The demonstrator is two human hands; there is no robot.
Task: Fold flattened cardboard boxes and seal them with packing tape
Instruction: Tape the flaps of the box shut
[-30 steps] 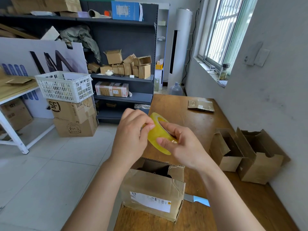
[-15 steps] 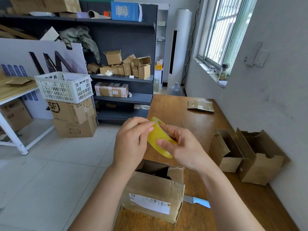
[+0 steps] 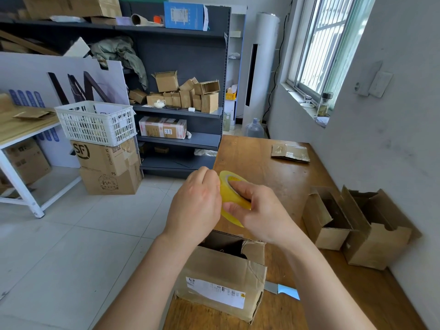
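Observation:
A yellow roll of packing tape (image 3: 228, 198) is held in the air above the wooden table (image 3: 271, 167). My right hand (image 3: 259, 210) grips it, with fingers through its core. My left hand (image 3: 197, 206) pinches at the roll's left rim, fingers curled against the tape. Below both hands stands a cardboard box (image 3: 223, 279) with a white label; its top is open at the far side. Two more open boxes (image 3: 326, 225) (image 3: 378, 236) lie on their sides at the right by the wall. A flattened box (image 3: 290, 152) lies at the table's far end.
A knife with a light-blue handle (image 3: 283, 288) lies on the table just right of the labelled box. To the left are a tiled floor, stacked cartons topped by a white basket (image 3: 95, 122), and dark shelves (image 3: 181, 110) with small boxes.
Both hands and the tape roll have dropped slightly toward the box. My left fingers have shifted on the roll's edge. The boxes and the knife have stayed where they were.

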